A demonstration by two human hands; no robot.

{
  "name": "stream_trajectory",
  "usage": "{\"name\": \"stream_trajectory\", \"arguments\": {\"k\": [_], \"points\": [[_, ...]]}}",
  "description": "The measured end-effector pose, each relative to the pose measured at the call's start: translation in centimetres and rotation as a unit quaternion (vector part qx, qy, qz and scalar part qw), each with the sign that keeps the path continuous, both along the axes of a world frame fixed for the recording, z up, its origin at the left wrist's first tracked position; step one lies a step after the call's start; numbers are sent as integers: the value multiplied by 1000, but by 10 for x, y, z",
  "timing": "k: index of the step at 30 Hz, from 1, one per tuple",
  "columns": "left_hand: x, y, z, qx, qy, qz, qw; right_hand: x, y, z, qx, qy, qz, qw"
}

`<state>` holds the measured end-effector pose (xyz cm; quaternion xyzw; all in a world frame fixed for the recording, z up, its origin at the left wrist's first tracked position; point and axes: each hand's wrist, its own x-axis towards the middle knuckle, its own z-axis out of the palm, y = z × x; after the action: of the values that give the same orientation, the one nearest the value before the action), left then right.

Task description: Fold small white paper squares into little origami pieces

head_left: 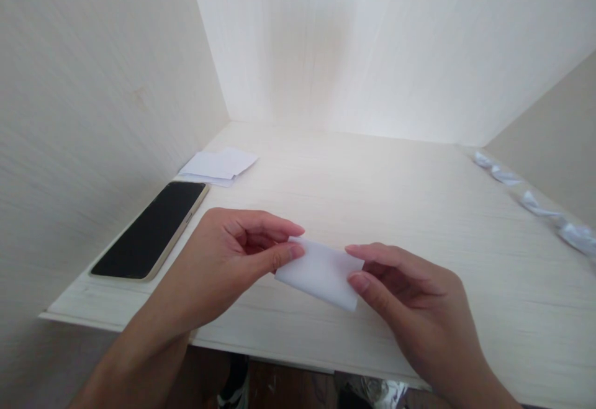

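A small white rectangle of paper (pixel 321 272) is held just above the pale wooden desk (pixel 372 198), near its front edge. My left hand (pixel 233 254) pinches the paper's left end between thumb and fingers. The right end is pinched the same way by my right hand (pixel 410 297). The paper tilts down slightly to the right.
A phone (pixel 151 230) with a dark screen lies face up at the left, beside the side wall. A small stack of white paper sheets (pixel 218 166) sits behind it. Several folded white paper pieces (pixel 535 201) line the right edge. Walls enclose the desk on three sides.
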<state>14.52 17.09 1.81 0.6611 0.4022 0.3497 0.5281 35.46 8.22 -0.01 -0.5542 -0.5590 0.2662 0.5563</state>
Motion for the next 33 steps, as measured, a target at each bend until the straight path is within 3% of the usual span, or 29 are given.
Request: {"name": "stream_trajectory", "arguments": {"k": [6, 13, 22, 33], "points": [[1, -1, 2, 16, 15, -8, 1000, 5, -4, 1, -54, 37, 9, 998], [1, -1, 4, 9, 38, -8, 999, 3, -2, -4, -51, 28, -9, 998], [1, -2, 4, -2, 32, -9, 999, 5, -1, -3, -56, 87, 10, 995], [1, -3, 6, 7, 44, -8, 999, 5, -2, -4, -55, 91, 18, 994]]}}
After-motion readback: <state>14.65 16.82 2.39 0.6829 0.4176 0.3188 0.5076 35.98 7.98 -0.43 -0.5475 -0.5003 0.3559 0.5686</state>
